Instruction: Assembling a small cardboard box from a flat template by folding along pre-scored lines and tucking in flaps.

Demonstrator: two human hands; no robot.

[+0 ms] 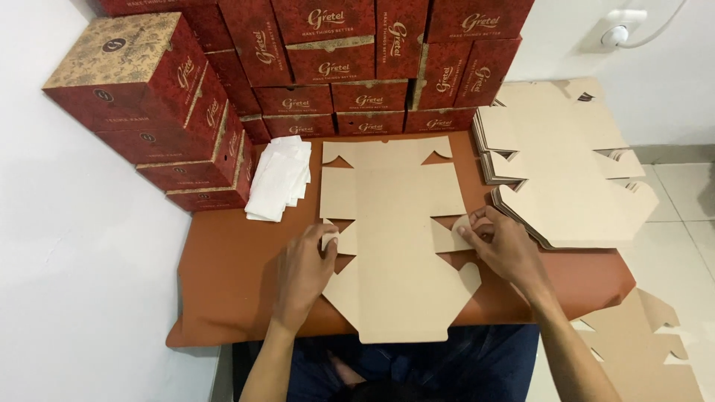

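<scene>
The left hand (304,272) pinches a small side flap of the flat cardboard box blank (395,223) between thumb and fingers, at about nine o'clock of the blank's middle; the right hand (503,246) has closed its fingertips on the matching flap at three o'clock, the tab curled up slightly under the thumb. The blank lies unfolded, plain brown side up, in the middle of the orange-brown mat (223,283), its long axis running from twelve to six o'clock, with its near end overhanging the mat's front edge above the person's dark trousers (477,357). At about eleven o'clock of the blank, just beside its upper left corner, sits a loose pile of white paper sheets (279,175). At two o'clock, close to the right hand, a stack of further flat blanks (558,164) rests partly on the mat, its lower edge near the knuckles. From nine round to one o'clock, a wall of finished dark red boxes with gold patterning (328,67) is piled several layers high, hemming in the far and left sides of the work area. More brown blanks (648,342) lie on the pale tiled floor (685,193) at four o'clock. White walls (74,298) enclose the corner, with a power socket and cable (622,30) at one o'clock.
</scene>
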